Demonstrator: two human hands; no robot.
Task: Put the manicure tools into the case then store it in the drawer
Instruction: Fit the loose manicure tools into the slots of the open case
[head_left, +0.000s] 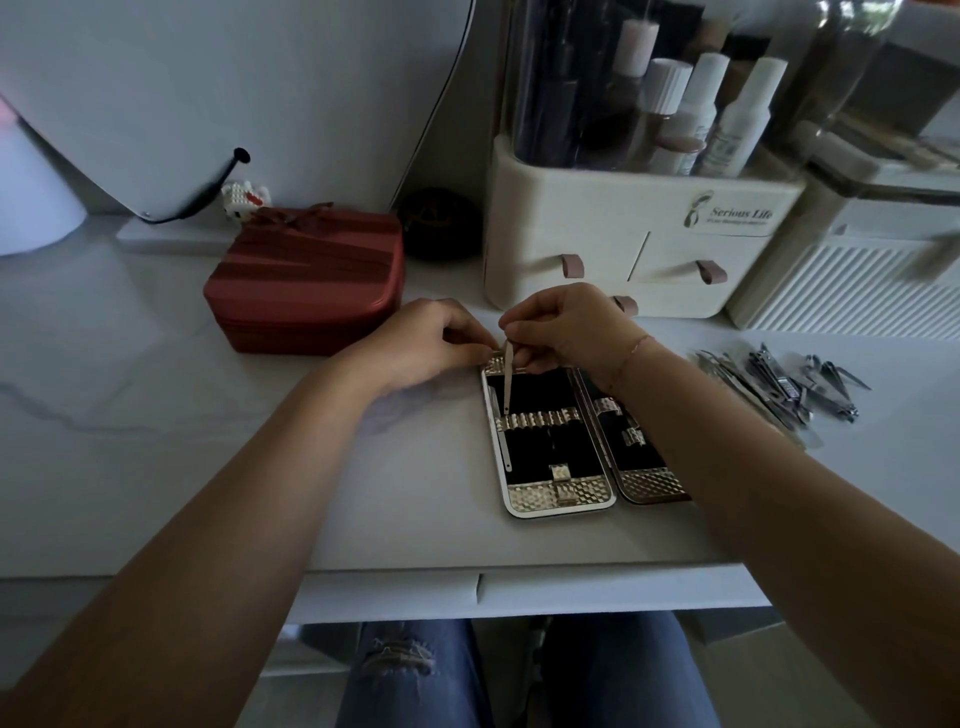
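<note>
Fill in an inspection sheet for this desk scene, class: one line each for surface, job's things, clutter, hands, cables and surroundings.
Surface: white desk, mostly bare at the near left.
Job's things: manicure case lies open and flat; one slim tool already sits in its left half; loose tools piled to its right.
Clutter: red pouch at the back left; cosmetics organiser with bottles behind the case.
Hands: left hand rests at the case's top edge; right hand pinches a thin tool over the left half.
Cables: black cable at the back left.
Surroundings: closed drawer front under the desk edge.
</note>
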